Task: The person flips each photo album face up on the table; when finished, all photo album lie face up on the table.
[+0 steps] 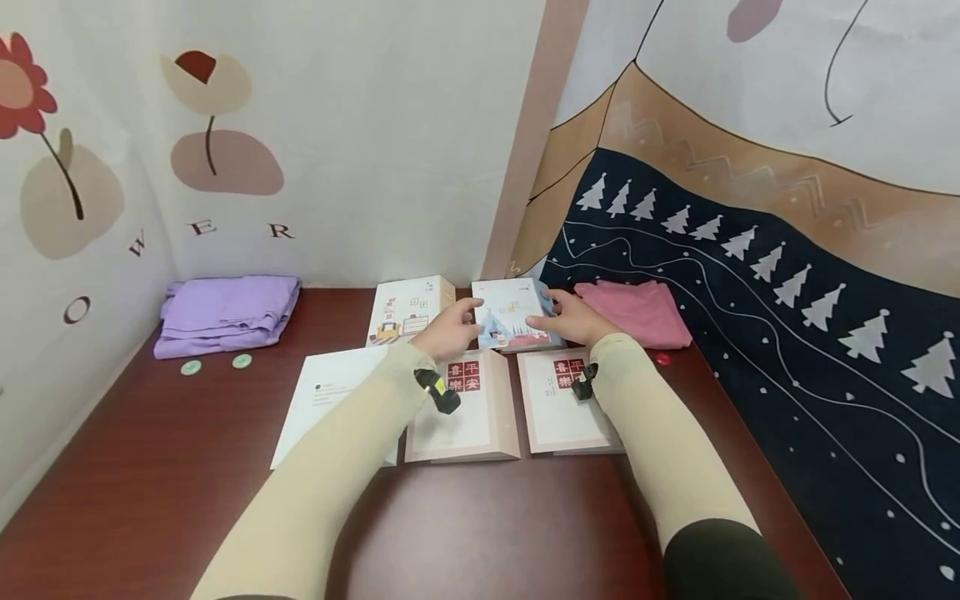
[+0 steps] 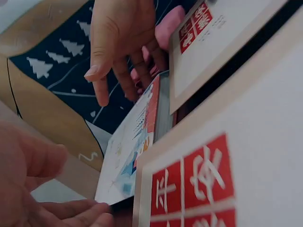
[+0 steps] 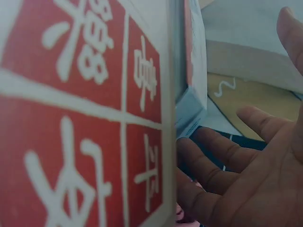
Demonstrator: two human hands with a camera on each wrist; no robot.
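Observation:
A light blue illustrated book (image 1: 508,323) lies flat at the back of the dark red table (image 1: 487,533). My left hand (image 1: 459,323) touches its left edge with relaxed fingers. My right hand (image 1: 553,315) rests against its right edge, fingers fairly straight. In the left wrist view the blue book (image 2: 128,146) shows edge-on, my left hand (image 2: 57,201) at its near corner and my right hand (image 2: 118,52) at its far side. In the right wrist view my right hand (image 3: 246,165) lies spread beside the blue book (image 3: 191,94). Neither hand wraps the book.
Two cream books with red seal squares (image 1: 461,412) (image 1: 566,404) lie just in front of the hands. A white booklet (image 1: 330,400) and a cream illustrated book (image 1: 408,310) lie to the left. Purple cloth (image 1: 225,312), pink cloth (image 1: 637,310), two green tokens (image 1: 191,367) and a red token (image 1: 663,359) sit nearby.

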